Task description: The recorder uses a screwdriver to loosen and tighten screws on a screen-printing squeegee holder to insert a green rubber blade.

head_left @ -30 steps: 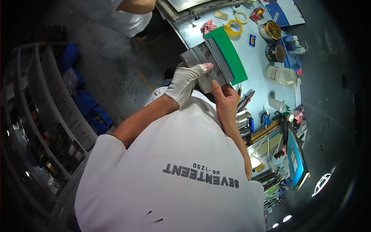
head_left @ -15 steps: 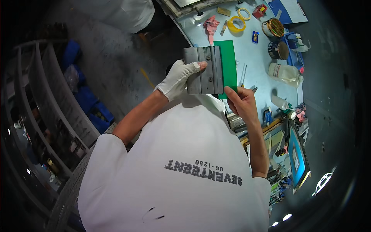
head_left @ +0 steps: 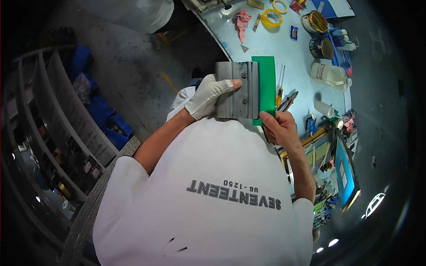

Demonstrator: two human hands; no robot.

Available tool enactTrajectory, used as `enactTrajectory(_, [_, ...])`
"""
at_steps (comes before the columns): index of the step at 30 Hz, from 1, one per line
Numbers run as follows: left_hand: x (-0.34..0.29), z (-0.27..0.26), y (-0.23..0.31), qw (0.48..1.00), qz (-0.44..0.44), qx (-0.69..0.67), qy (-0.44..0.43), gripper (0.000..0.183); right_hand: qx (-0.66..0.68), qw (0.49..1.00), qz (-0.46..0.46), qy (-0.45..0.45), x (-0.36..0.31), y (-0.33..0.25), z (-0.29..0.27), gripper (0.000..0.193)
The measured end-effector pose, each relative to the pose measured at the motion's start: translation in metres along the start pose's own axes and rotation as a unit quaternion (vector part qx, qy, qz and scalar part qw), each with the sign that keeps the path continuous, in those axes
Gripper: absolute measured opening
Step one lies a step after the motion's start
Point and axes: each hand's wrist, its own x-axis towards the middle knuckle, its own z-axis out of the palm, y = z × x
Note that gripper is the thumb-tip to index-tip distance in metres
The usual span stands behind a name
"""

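Observation:
In front of my body I hold a squeegee with a grey metal holder (head_left: 225, 91) and a green blade (head_left: 266, 84). The blade sticks out along the holder's right side and past both its ends. My left hand (head_left: 208, 94), in a white glove with the thumb tip bare, is closed round the holder's left part, thumb on its face near two screws. My bare right hand (head_left: 282, 128) pinches the near corner of the blade between thumb and fingers. Just right of the blade, a screwdriver (head_left: 280, 95) and pliers (head_left: 288, 102) lie on the light-blue table (head_left: 301, 57).
Farther back on the table are a pink rag (head_left: 242, 22), yellow tape (head_left: 271, 18), open cans (head_left: 321, 48) and a translucent jug (head_left: 329, 76). Right of me stands a framed screen (head_left: 345, 173). Left are metal racks (head_left: 80, 106) and blue bins (head_left: 98, 110). A person's white clothing (head_left: 137, 13) shows far left.
Both hands and the squeegee sit slightly lower and farther right in view, with the grip unchanged. More of the screwdriver and pliers shows beside the blade.

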Motion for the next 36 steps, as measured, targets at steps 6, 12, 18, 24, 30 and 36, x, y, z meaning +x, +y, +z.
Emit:
enactTrajectory(6, [0.002, 0.004, -0.002, 0.999, -0.025, -0.022, 0.008, 0.03, 0.108, 0.994, -0.007, -0.026, -0.001, 0.011, 0.0, 0.04])
enactTrajectory(12, [0.007, 0.001, -0.002, 1.0, -0.018, -0.006, 0.024, 0.029, 0.052, 0.998, -0.029, -0.004, 0.006, 0.004, 0.003, 0.043])
enactTrajectory(18, [0.001, 0.003, 0.003, 0.999, -0.024, -0.032, -0.007, 0.028, 0.107, 0.993, 0.037, -0.032, -0.006, -0.009, -0.003, 0.045])
enactTrajectory(24, [-0.005, -0.005, 0.005, 0.999, -0.034, 0.019, -0.002, 0.03, 0.064, 0.997, -0.003, 0.04, -0.015, -0.006, -0.013, 0.04])
enactTrajectory(30, [0.001, -0.002, 0.008, 0.998, -0.051, 0.033, -0.029, 0.031, 0.017, 0.995, -0.019, 0.097, -0.025, -0.015, -0.053, 0.035])
enactTrajectory(36, [0.004, 0.002, 0.006, 0.989, -0.082, 0.097, -0.073, 0.036, -0.047, 0.969, -0.107, 0.218, -0.011, -0.042, -0.103, 0.033])
